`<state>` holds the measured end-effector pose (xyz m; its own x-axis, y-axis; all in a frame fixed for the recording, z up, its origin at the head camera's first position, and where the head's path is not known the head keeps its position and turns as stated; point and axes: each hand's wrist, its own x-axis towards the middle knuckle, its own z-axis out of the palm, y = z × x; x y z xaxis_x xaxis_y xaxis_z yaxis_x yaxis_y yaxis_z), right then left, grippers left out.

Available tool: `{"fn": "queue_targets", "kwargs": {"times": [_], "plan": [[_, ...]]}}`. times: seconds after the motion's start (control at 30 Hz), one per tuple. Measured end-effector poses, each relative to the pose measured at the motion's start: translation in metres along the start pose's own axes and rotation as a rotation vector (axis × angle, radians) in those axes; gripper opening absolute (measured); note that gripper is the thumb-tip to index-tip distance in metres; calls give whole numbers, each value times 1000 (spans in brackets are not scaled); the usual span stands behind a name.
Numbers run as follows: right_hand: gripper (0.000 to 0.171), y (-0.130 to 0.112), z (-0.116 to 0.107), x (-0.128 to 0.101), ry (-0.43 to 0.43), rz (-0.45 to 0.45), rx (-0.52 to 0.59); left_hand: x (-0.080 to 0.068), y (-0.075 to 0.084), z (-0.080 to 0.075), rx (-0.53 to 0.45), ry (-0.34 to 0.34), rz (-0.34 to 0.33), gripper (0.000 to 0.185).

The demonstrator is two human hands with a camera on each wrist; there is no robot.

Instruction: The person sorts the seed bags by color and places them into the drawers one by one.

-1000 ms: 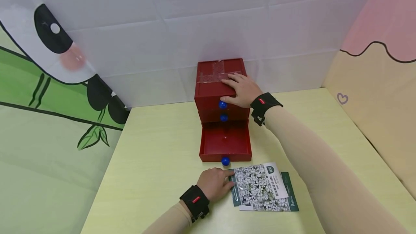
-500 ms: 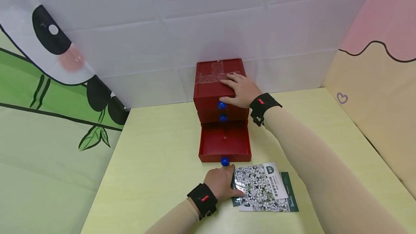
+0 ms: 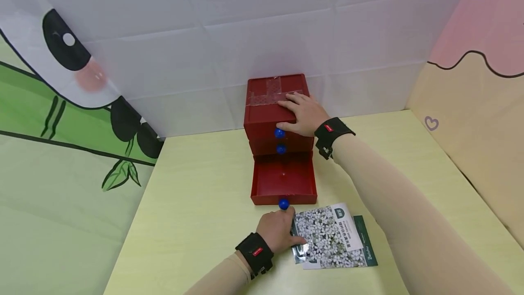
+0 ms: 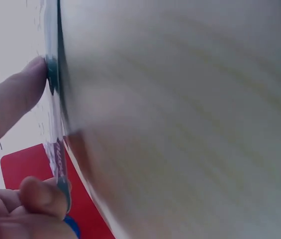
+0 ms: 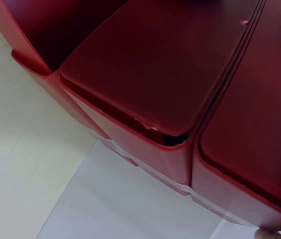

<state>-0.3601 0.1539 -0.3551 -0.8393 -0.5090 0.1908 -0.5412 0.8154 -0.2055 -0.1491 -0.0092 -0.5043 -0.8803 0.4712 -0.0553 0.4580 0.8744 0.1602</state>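
My left hand (image 3: 275, 232) grips the left edge of a small stack of seed packets (image 3: 327, 236) with white flowers printed on them. In the left wrist view the thumb (image 4: 23, 89) presses the packet's face while curled fingers (image 4: 41, 199) hold the far corner; the packet (image 4: 53, 117) shows edge-on. My right hand (image 3: 307, 115) rests spread on top of a red drawer cabinet (image 3: 259, 114), its thumb by the top blue knob (image 3: 279, 133). The bottom drawer (image 3: 266, 183) is pulled out with nothing in it; the two drawers above are closed.
The cabinet stands on a pale yellow table (image 3: 196, 185) against a white sheet backdrop (image 3: 184, 67). A blue knob (image 3: 284, 204) sticks out from the open drawer, right beside the left fingertips. A green cartoon print (image 3: 73, 104) covers the left side.
The left hand has moved right, and its thumb has come over the packets' left part. Most recently the packets have shifted slightly against each other. The right hand stays on the cabinet.
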Motion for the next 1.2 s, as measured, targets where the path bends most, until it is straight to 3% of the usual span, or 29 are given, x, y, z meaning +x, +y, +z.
{"fn": "queue_targets", "kwargs": {"times": [0.17, 0.33, 0.6, 0.93, 1.2], "plan": [[77, 0, 1, 0, 6, -4, -6, -2, -1, -3, -31, 34, -18, 60], [77, 0, 1, 0, 7, -5, -9, -5, -3, -6, -106, 111, -49, 56], [78, 2, 2, 0, 12, -8, 6, -8, -7, -11, -240, 212, -57, 34], [78, 1, 2, 1, 17, -15, 6, -11, -13, -19, -547, 186, -26, 12], [78, 1, 2, 1, 17, -11, 5, -10, -14, -24, -725, 104, -32, 4]]}}
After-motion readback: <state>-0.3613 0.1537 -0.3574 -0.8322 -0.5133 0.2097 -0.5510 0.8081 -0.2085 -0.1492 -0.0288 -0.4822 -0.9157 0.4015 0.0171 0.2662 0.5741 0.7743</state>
